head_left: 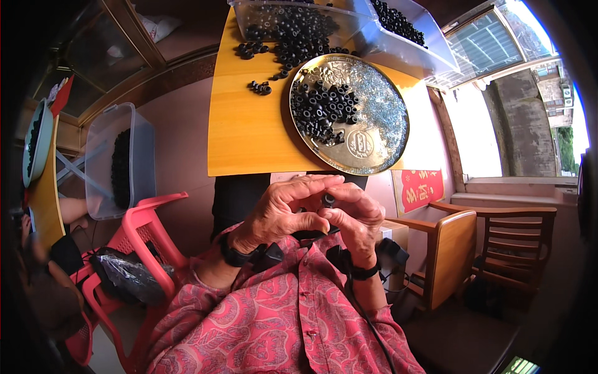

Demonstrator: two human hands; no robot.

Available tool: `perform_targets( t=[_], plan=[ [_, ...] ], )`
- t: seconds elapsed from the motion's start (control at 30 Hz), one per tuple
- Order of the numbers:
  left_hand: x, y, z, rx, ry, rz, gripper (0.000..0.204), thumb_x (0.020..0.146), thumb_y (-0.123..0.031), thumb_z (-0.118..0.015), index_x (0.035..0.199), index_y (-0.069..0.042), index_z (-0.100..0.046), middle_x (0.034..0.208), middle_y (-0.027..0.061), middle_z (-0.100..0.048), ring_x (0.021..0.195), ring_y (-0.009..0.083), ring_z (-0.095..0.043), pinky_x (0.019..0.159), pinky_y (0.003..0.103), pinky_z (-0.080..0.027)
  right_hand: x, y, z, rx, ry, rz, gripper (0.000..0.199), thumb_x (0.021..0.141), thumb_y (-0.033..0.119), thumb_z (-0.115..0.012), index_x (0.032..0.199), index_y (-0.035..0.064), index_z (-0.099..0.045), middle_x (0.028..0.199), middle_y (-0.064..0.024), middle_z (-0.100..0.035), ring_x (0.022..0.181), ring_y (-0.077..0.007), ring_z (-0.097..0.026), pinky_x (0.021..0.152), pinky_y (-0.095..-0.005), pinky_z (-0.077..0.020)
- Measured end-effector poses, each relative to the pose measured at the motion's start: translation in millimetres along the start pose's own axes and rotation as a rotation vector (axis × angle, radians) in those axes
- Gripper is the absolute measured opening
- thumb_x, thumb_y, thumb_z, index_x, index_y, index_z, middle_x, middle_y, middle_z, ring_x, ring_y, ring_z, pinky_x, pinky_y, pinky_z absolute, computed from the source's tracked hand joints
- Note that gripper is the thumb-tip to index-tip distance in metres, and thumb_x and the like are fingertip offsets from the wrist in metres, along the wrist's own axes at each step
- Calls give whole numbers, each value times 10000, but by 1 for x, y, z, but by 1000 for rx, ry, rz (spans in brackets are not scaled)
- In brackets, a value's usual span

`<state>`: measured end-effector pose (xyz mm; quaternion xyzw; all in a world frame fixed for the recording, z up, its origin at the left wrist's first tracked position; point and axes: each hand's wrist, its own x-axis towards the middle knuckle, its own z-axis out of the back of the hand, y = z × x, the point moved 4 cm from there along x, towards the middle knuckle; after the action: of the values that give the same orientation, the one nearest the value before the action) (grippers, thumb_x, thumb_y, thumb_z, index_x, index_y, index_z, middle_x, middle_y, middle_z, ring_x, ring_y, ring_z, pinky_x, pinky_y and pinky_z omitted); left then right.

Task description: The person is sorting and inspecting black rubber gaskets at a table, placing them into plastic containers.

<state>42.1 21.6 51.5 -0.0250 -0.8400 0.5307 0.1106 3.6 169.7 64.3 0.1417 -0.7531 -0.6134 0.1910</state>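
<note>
Both of my hands are held together in front of my chest, just off the table's near edge. Between the thumb and forefinger of my right hand (356, 215) is a small black cylindrical piece (328, 199). My left hand (286, 204) curves around the other side, its fingers stretched toward the right hand and its thumb apart below; nothing shows in its grip. Beyond them, a round metal tray (359, 144) overhangs the table edge. It bears a heap of black ring-shaped pieces (324, 106) and a spread of tiny clear, glittering bits (383, 112).
More black rings (293, 37) lie loose on the yellow table (243, 124), near clear plastic bins (405, 47) at the back. To the left are a clear tub (143, 162), a red plastic chair (146, 230) and another person's arm (76, 209). A wooden chair (451, 255) stands right.
</note>
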Motion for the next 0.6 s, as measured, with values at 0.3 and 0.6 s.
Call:
perform_targets(
  t=[0.3,0.6],
  plan=[
    [0,-11,3,260,-2,-26,508,820,-165,-759,1266,12,-590,1302,129,-585,1110,159,-581,928,287,-481,0,1,-9,59,-50,83,235,736,-58,-773,940,-29,-659,920,-76,-638,869,-156,-593,796,-280,-466],
    [-3,-4,-1,17,-52,-47,607,791,-223,-788,1300,14,-560,1343,157,-541,1221,217,-520,1011,349,-429,4,4,-8,54,5,102,277,744,-55,-760,1005,-37,-669,978,-103,-636,904,-182,-600,801,-292,-476]
  ],
)
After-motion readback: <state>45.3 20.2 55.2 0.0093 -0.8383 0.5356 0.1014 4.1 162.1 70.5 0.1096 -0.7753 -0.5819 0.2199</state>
